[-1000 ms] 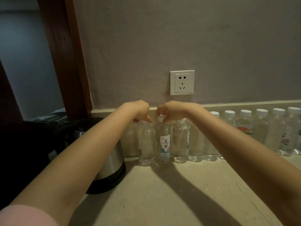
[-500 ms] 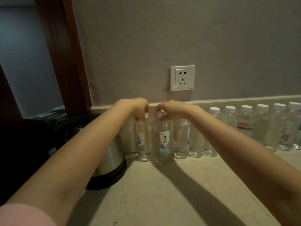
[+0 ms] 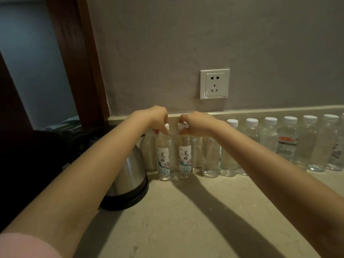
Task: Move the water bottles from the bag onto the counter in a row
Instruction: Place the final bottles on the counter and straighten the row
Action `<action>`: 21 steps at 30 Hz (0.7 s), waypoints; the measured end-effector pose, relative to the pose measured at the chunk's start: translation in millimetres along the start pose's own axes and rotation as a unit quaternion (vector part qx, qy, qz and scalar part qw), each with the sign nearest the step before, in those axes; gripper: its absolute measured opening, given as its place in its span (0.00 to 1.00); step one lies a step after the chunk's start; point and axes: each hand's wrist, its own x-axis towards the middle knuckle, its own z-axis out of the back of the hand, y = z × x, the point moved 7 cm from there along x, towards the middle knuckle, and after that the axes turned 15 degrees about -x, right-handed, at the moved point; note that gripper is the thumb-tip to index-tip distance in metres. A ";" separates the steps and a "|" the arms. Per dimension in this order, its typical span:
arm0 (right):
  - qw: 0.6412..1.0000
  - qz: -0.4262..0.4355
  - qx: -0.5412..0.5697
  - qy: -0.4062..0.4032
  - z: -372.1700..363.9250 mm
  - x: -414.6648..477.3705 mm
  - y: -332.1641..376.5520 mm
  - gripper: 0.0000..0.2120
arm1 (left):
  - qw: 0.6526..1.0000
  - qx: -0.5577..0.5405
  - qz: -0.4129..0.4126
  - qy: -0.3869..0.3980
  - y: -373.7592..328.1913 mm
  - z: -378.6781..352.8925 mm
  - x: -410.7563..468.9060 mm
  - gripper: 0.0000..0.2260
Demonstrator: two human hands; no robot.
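Bench (image 3: 186, 220) front lies bare. Farther back, my left hand (image 3: 158, 119) pinches the cap of the end bottle (image 3: 164, 155); my right hand (image 3: 197, 122) pinches its neighbour (image 3: 184, 155). Both stand at the bench's back edge, touching, just beside the kettle (image 3: 130, 174). Risk: a sideways release could topple one and domino the row (image 3: 279, 144).

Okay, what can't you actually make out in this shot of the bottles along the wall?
- The bag: not in the head view.
- The row's right end: cut off by the frame edge beyond the last bottle.
- Bottles behind the right forearm: partly hidden.
- The left hand and right hand cover the caps of the two labelled bottles, so how firm either grip is stays unclear.
- The kettle: top hidden by the left arm.
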 end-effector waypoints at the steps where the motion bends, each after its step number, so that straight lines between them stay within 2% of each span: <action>1: 1.000 -0.003 0.000 -0.001 -0.8 0.8 -0.6 0.24 | 1.000 0.000 0.002 -0.001 0.7 0.3 -1.2 0.11; 15: 0.999 -0.035 0.013 -0.034 -5.6 -2.1 -0.3 0.22 | 1.000 0.011 0.002 -0.026 -3.3 -4.2 -9.6 0.12; 21: 0.999 -0.028 -0.011 -0.037 -2.1 -10.6 -1.0 0.24 | 0.996 0.072 -0.017 -0.058 -6.1 -2.7 -15.4 0.20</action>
